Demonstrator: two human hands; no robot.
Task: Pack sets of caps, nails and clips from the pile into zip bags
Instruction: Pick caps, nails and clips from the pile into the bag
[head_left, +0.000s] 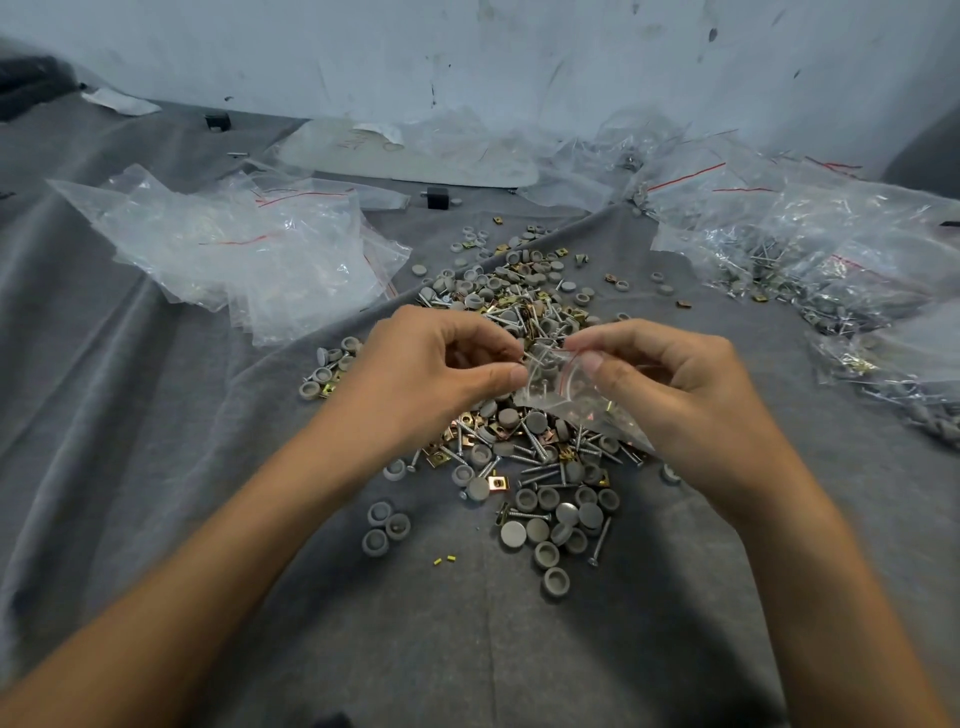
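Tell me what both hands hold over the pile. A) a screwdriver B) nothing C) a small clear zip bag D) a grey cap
C: the left hand and the right hand each pinch the mouth of a small clear zip bag above the pile.

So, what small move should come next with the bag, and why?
Probably push the nails deeper into the zip bag with the left hand. Both it and the right hand pinch the bag's mouth above the pile, and the nails seem to sit right at it.
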